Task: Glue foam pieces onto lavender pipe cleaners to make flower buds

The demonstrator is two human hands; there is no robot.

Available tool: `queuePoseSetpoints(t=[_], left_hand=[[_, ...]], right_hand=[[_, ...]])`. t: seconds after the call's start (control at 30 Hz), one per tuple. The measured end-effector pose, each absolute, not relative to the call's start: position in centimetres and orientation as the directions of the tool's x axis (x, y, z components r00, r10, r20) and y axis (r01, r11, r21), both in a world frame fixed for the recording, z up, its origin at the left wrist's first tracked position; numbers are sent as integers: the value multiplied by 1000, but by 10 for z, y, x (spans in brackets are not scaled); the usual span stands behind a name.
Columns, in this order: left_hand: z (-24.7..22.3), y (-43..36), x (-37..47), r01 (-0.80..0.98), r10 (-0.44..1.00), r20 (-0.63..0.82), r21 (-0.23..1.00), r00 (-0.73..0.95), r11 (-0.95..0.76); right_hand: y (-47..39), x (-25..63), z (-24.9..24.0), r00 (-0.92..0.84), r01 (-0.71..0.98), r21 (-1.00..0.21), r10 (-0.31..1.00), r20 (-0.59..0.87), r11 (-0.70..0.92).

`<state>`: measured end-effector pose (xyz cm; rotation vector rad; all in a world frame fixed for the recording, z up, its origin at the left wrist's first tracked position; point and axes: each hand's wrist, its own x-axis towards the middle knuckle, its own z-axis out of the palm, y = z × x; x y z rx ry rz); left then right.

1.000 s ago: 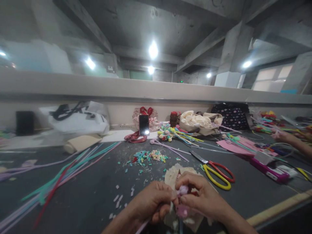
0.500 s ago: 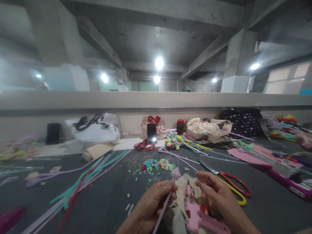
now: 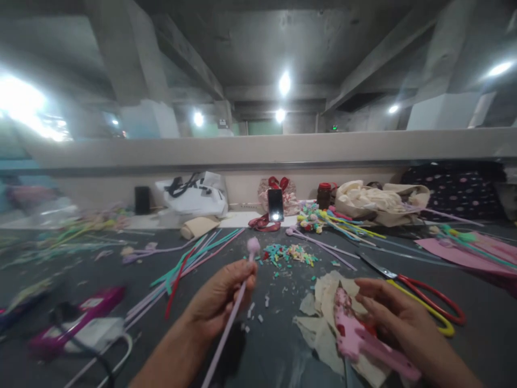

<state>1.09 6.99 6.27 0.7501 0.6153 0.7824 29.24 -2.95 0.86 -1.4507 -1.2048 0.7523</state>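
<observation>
Two bare hands work over a dark counter [image 3: 278,337]. The left hand [image 3: 226,296], left of center, pinches a long lilac stem [image 3: 224,340] between thumb and fingers; the stem slants up from the lower edge, and a small fuzzy lilac ball [image 3: 253,246] tops it, just above the fingertips. The right hand [image 3: 398,310] is loosely curved, its fingers slightly spread, beside a pink glue gun [image 3: 349,335]; whether they touch, I cannot tell. The gun lies on a crumpled cream sheet [image 3: 317,330], nozzle pointing away from the person, handle toward the lower right.

Scissors [image 3: 389,274] with one red and one yellow handle lie beyond the right hand. Past the lilac ball, to its right, is a scatter of teal and cream clippings [image 3: 291,254]. Left of it, colored stems [image 3: 174,276] fan across the counter. Farther back, a phone [image 3: 276,205] stands upright.
</observation>
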Motion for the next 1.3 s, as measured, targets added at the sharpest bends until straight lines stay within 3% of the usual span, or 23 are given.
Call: queuePoseSetpoints(t=[0.23,0.43,0.73,0.87,1.1,1.3], left_hand=[[59,104,-10,-423,866,-152,824,476,377],[42,116,-8,-388,893,-166,856,419,341],[38,110,-9,-355,881,-113,886,459,299],[35,108,-8,-322,863,-121,895,490,308],[34,105,-7,-311,857,-110,903,503,298],[32,105,-6,-319,858,-103,901,502,295]], right_hand=[[-25,283,18,249,520,-850,936,248,87],[-5,243,37,-162,754,-586,949,269,295],[46,180,30,-523,755,-378,840,146,536],[60,163,24,-570,768,-246,806,162,592],[76,138,21,-603,778,-116,785,141,618],[82,131,11,-590,795,-77,796,136,602]])
